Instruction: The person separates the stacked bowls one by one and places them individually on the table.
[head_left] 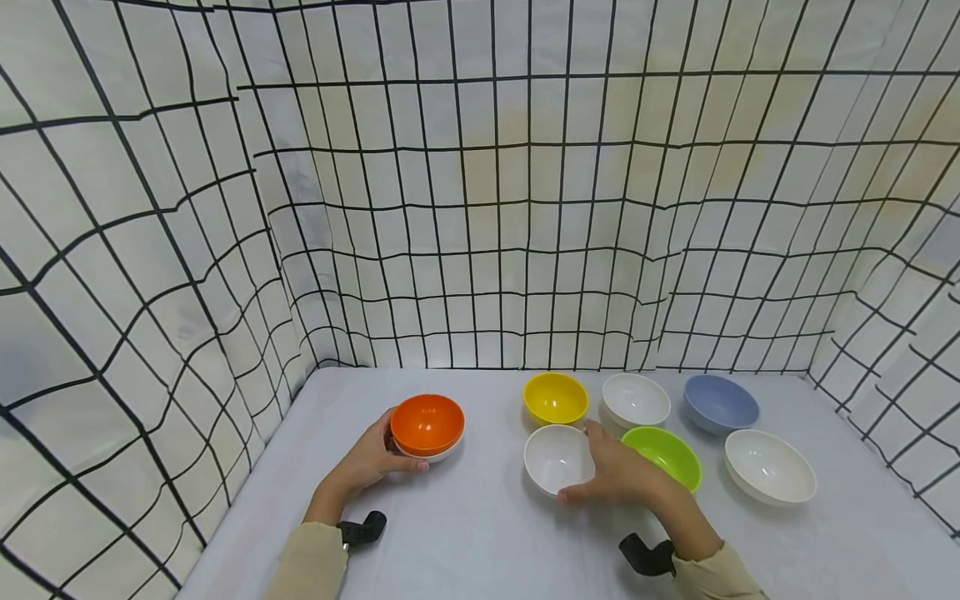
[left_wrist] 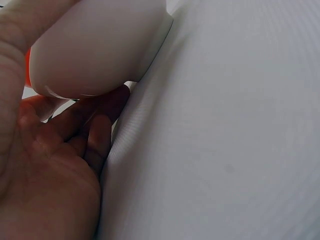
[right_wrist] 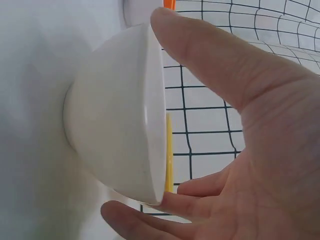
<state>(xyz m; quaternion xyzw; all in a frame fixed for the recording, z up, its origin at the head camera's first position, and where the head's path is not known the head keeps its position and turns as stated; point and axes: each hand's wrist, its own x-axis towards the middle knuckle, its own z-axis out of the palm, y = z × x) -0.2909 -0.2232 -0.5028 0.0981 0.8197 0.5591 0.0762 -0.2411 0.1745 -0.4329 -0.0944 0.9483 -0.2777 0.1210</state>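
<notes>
On the left of the table, an orange bowl (head_left: pixel 427 423) sits inside a white bowl (left_wrist: pixel 105 47). My left hand (head_left: pixel 373 457) holds this stack from its left side, thumb at the near side and fingers round the back. The white bowl's foot appears to rest on the cloth. Nearer the middle stands another white bowl (head_left: pixel 557 461), upright. My right hand (head_left: pixel 626 468) spans its right side. In the right wrist view, the thumb touches the rim of that bowl (right_wrist: pixel 120 115) and the fingers lie against the opposite side.
Behind the middle white bowl is a yellow bowl (head_left: pixel 555 398). A green bowl (head_left: pixel 667 457) stands beside my right hand, partly behind it. Further right are a white bowl (head_left: pixel 636 400), a blue bowl (head_left: pixel 720 403) and a wide white bowl (head_left: pixel 770 467). Black-gridded white curtains (head_left: pixel 487 208) border the table.
</notes>
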